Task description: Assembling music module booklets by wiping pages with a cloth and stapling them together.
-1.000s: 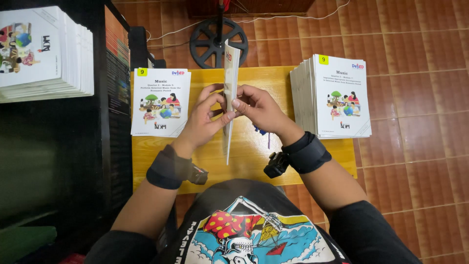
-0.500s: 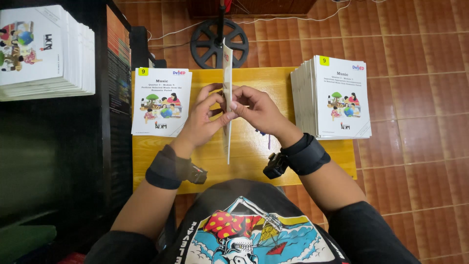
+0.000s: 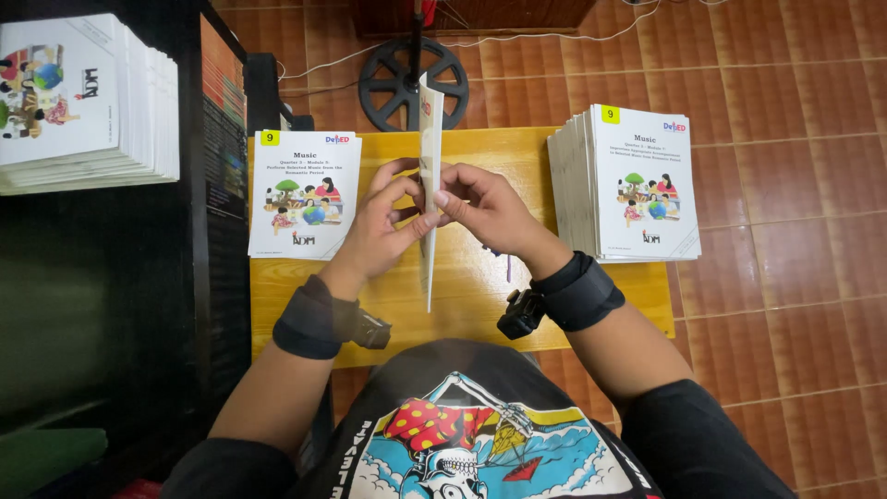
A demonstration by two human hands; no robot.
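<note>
Paper booklet (image 3: pixel 430 185), smooth wood table (image 3: pixel 480 157), glossy floor tiles (image 3: pixel 785 74).

Small square yellow labels mark two white booklet covers: one label (image 3: pixel 269 138) on the top left corner of the cover lying left on the table, another label (image 3: pixel 610 114) topping the right stack's cover, far corner.

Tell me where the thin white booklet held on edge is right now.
In the head view, the thin white booklet stands on edge at the yellow wooden table's centre, pinched between left hand and right hand.
</note>
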